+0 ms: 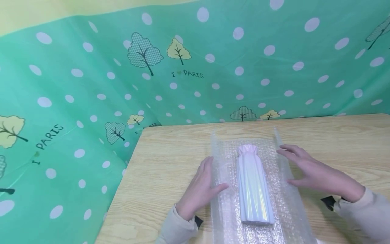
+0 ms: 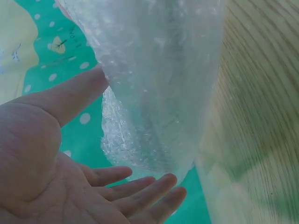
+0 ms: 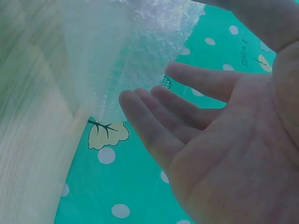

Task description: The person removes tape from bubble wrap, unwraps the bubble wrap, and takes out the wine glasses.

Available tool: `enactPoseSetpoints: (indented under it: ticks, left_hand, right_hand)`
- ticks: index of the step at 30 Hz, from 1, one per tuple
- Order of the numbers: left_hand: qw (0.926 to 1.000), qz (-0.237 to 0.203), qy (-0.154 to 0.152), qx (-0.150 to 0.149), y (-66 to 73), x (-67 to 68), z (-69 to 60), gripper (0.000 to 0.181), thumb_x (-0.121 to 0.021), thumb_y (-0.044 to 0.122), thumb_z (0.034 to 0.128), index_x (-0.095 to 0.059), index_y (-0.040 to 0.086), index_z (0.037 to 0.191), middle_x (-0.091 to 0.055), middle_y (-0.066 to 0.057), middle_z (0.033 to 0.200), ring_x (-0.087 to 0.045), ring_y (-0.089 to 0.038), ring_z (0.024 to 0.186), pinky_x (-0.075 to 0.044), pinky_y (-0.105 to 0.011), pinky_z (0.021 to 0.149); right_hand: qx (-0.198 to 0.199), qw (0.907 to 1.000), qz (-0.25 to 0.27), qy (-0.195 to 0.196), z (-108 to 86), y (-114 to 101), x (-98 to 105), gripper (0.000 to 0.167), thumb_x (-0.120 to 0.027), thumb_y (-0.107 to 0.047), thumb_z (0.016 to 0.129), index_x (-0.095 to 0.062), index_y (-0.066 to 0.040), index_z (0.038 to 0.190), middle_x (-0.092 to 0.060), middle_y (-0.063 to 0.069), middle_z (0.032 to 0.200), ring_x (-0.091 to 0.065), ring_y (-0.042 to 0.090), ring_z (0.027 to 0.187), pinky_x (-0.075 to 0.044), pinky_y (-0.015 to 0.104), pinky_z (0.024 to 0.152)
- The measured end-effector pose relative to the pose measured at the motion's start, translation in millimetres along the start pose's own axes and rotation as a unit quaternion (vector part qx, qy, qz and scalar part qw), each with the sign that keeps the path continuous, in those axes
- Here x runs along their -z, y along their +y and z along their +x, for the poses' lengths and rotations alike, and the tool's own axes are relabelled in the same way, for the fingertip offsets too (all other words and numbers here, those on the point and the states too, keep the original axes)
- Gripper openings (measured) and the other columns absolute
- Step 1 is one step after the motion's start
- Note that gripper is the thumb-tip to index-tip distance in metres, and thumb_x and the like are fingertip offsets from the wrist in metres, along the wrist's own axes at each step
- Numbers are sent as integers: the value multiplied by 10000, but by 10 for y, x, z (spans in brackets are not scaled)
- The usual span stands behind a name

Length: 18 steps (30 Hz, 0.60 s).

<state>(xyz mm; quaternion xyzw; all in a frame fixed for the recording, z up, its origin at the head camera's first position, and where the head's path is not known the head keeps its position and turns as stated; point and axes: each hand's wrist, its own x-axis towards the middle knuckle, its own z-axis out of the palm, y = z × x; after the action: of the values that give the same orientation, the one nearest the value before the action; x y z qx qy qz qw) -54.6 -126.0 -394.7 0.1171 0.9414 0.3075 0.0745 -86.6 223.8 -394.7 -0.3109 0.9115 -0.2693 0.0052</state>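
A pearly white vase with fluted sides and a pinkish ruffled neck lies on a sheet of bubble wrap. Both long edges of the sheet stand up beside it. At the left edge is my left hand, its thumb reaching over the edge and its fingers extended along the outside. My right hand is at the opposite edge, fingers and thumb spread. In the left wrist view the wrap hides the thumb tip. The right wrist view shows loosely extended fingers beside the wrap; the vase is hidden there.
The wooden table extends to both sides of the wrap. Behind it and to the left hangs a green dotted cloth with printed trees. Dark pieces show at both cuffs.
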Motion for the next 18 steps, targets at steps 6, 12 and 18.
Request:
enactPoseSetpoints:
  ticks: [6, 12, 18]
  left_hand:
    - [10000, 0, -22, 22, -29, 22, 18, 1020, -748, 420, 853, -140, 54, 1585, -155, -139, 1649, -205, -305, 1505, -231, -487, 1210]
    - [10000, 13, -1, 26, -43, 37, 33, 1018, -765, 396, 842, -160, 45, 1580, -176, -155, 1642, -215, -305, 1502, -233, -484, 1211]
    - [10000, -29, 5, 58, -51, 84, 35, 1022, -783, 358, 829, -162, 58, 1582, -192, -156, 1638, -229, -309, 1498, -233, -486, 1211]
  right_hand:
    - [-15, 9999, -3, -107, -5, 34, 6, 858, -847, -121, 757, -392, 30, 1469, -316, 243, 1492, -431, 432, 1267, -498, 593, 908]
    - [-46, 9997, -22, -233, -19, 73, 18, 839, -840, -108, 750, -407, 62, 1448, -321, 253, 1485, -427, 451, 1268, -482, 603, 931]
    - [-32, 9996, 3, -264, -32, 116, 32, 820, -826, -70, 743, -415, 75, 1438, -336, 259, 1469, -447, 461, 1246, -498, 605, 914]
